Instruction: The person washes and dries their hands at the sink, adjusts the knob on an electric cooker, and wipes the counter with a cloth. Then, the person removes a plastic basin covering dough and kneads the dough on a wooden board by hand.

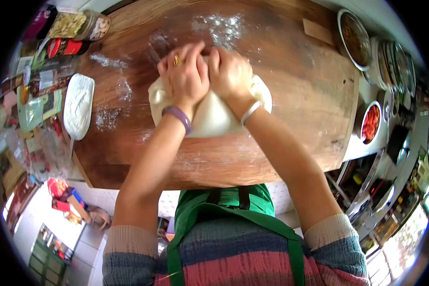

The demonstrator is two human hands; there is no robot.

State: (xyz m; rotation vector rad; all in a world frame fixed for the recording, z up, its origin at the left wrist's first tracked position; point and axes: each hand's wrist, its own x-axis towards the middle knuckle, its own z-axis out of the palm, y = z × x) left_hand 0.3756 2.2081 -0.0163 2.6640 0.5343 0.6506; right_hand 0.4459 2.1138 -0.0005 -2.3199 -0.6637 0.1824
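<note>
A large, smooth, pale lump of dough (pixel 214 118) lies on a wooden board (pixel 300 114). Both my hands press down on its far side, close beside each other. My left hand (pixel 185 75), with a gold ring and a purple bangle, has its fingers bent over the dough. Beside it my right hand (pixel 231 72), with a silver bangle at the wrist, grips the dough in the same way. The fingertips are partly hidden and slightly blurred. Dough bulges out on either side of the hands.
White flour (pixel 224 29) is scattered over the board. At the left stand a white container of flour (pixel 79 107) and several jars and packets. On the right are a metal bowl (pixel 355 40), stacked plates and a bowl of red pieces (pixel 371 124).
</note>
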